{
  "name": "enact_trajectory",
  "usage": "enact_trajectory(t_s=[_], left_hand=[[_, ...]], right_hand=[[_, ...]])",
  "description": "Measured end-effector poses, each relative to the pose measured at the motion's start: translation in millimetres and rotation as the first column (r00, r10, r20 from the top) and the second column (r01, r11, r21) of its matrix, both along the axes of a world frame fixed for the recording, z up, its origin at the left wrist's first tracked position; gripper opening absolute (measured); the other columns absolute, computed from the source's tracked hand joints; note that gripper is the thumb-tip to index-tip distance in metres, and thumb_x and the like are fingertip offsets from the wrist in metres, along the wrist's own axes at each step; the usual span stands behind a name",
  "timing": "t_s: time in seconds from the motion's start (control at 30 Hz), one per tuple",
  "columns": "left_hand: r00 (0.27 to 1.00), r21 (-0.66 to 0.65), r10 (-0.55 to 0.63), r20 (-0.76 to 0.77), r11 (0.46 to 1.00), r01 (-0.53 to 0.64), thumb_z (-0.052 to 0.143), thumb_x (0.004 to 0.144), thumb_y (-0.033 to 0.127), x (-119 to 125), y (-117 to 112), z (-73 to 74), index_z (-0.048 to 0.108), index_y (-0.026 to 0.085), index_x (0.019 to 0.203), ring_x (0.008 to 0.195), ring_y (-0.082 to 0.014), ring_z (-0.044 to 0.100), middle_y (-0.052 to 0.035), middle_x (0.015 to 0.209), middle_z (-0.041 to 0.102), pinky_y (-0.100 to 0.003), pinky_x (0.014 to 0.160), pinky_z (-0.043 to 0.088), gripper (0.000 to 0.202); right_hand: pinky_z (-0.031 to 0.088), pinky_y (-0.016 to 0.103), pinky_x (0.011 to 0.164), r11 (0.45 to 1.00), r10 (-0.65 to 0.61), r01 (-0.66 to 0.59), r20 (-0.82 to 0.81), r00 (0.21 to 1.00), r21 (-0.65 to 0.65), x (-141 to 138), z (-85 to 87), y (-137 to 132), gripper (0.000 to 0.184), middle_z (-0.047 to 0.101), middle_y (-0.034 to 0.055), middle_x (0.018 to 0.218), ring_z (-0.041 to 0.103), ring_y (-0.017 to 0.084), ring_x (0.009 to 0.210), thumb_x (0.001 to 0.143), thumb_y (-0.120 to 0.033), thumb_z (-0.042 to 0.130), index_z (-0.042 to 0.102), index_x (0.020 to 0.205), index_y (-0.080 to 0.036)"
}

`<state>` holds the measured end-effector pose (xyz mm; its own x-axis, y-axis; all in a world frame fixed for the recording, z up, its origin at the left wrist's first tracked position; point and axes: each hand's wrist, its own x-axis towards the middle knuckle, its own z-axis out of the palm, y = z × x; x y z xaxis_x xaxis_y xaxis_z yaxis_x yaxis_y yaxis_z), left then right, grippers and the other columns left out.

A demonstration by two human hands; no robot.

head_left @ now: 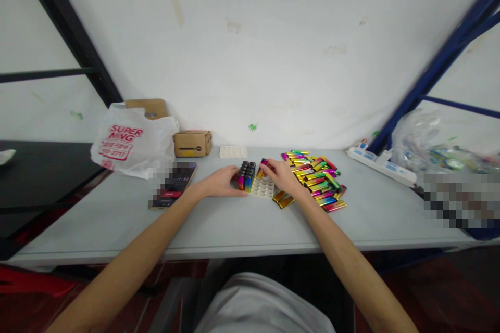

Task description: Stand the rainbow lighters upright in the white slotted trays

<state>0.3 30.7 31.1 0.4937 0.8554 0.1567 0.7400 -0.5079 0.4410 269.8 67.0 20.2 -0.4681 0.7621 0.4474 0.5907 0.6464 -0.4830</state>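
Observation:
A white tray with round holes (262, 189) lies on the table in front of me. Several shiny multicoloured lighters (247, 177) with black tops stand upright in its left part. My left hand (224, 182) is curled around the left end of the tray, thumb along the near edge and fingers behind the lighters. Pinched in my right hand (279, 174) is a single lighter (261, 170), upright over the tray, just right of the standing ones; whether its base sits in a hole I cannot tell. Right of the tray spreads a loose pile of lighters (318, 179).
A second white tray (233, 152) lies near the wall beside a small cardboard box (192, 144). A white plastic bag (135, 140) and a phone (174, 184) are on the left. At right are a power strip (382, 165) and a clear plastic bag (416, 132).

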Motion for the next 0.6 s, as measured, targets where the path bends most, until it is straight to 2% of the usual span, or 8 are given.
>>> enact_trajectory(t_s=[0.17,0.33,0.47,0.53,0.6], left_hand=[[1.000,-0.007,-0.004,-0.006,1.000,0.004,0.085,0.070,0.069,0,1,-0.9,0.074,0.018,0.115,0.107,-0.0366,0.072,-0.0127,0.115,0.077,-0.041,0.095,0.055,0.069],[1.000,-0.002,-0.007,-0.021,1.000,0.007,0.083,0.071,0.070,-2,3,-3.2,0.074,0.018,0.118,0.107,-0.0368,0.073,-0.0128,0.116,0.077,-0.042,0.097,0.055,0.071],[1.000,0.008,-0.021,-0.007,1.000,0.021,0.083,0.071,0.071,-4,4,-6.1,0.073,0.019,0.120,0.107,-0.0363,0.073,-0.0112,0.115,0.078,-0.042,0.097,0.055,0.071],[1.000,0.009,-0.016,0.000,1.000,0.016,0.083,0.070,0.071,-4,5,-7.5,0.073,0.019,0.119,0.106,-0.0361,0.072,-0.0107,0.113,0.078,-0.041,0.096,0.055,0.072],[1.000,0.010,0.002,-0.002,1.000,-0.002,0.084,0.069,0.071,-5,5,-8.4,0.073,0.019,0.117,0.106,-0.0362,0.072,-0.0110,0.112,0.078,-0.040,0.095,0.055,0.072]], right_hand=[[0.034,0.029,0.066,1.000,0.026,-0.026,0.080,0.996,0.003,-1,1.7,0,0.039,0.065,0.0018,0.070,0.055,0.018,0.066,0.110,-0.043,0.054,0.061,0.079,-0.021],[0.032,0.027,0.065,0.993,0.119,-0.119,0.122,0.985,-0.007,0,5.1,-3,0.028,0.067,0.0019,0.075,0.054,0.015,0.068,0.106,-0.034,0.064,0.067,0.083,-0.018],[0.037,0.027,0.068,0.982,0.186,-0.183,0.087,0.979,-0.041,4,8.8,-5,0.028,0.072,0.0035,0.083,0.058,0.016,0.072,0.104,-0.041,0.067,0.073,0.092,-0.016],[0.041,0.027,0.072,0.987,0.155,-0.155,0.009,0.988,-0.041,8,9.1,-2,0.035,0.075,0.0048,0.088,0.063,0.017,0.076,0.109,-0.045,0.057,0.076,0.102,-0.016],[0.045,0.029,0.079,1.000,0.011,-0.011,-0.035,0.999,0.007,14,7.2,7,0.039,0.077,0.0079,0.094,0.067,0.020,0.084,0.113,-0.041,0.047,0.077,0.107,-0.015]])
